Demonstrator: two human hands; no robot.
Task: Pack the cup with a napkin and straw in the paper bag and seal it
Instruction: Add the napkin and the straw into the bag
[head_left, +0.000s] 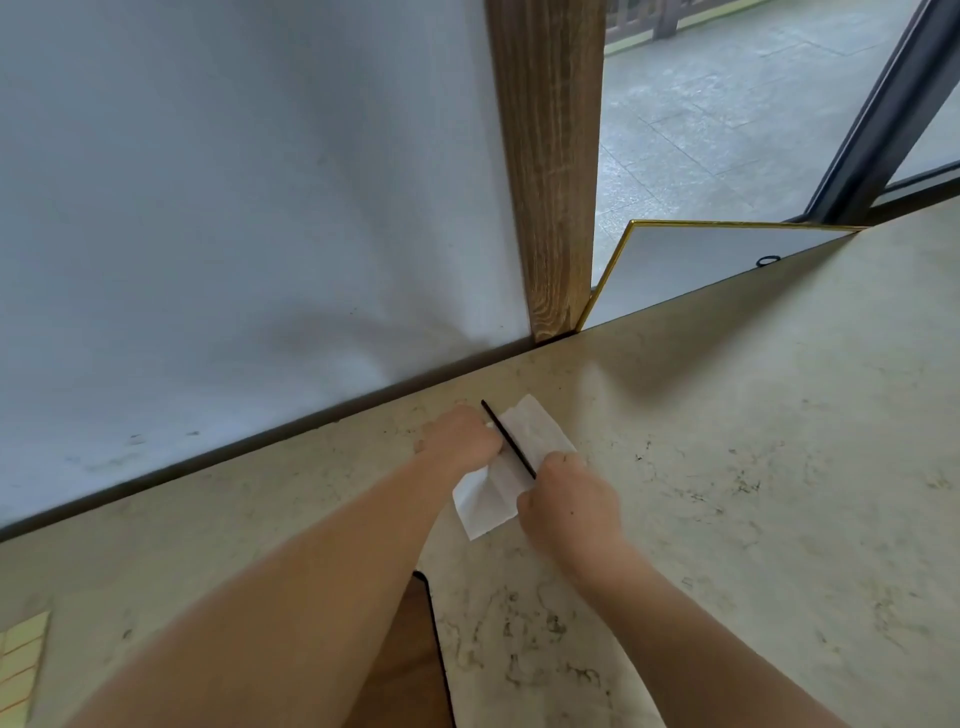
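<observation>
We're at a beige marbled counter (727, 467), bare and wide to the right of our hands. Far edge runs diagonally along a dark strip against a white wall (234, 208), close behind the work spot, so little room to the rear-left. A wooden post (550, 166) stands at that edge, up-right of the hands. A gold-rimmed panel (691, 265) leans behind the counter edge right of the post, a small black ring on it. Beyond: grey paved floor (727, 104) and a dark metal frame (883, 114) at far right. Near edge has a black-trimmed cutout (434, 649) between our forearms, wood showing below. Pale tiled surface (21, 660) at bottom left.

White napkin (498, 483) lies flat on the counter between our hands, creased, lower corner free. Thin black straw (506, 439) lies diagonally across it, upper tip past the napkin's top-left edge.

Left hand (460, 434) is curled, fingers on the napkin's left edge by the straw. Right hand (569, 499) is curled, pinching the straw's lower end over the napkin.

Cup and bag are not in view. No readable writing.
</observation>
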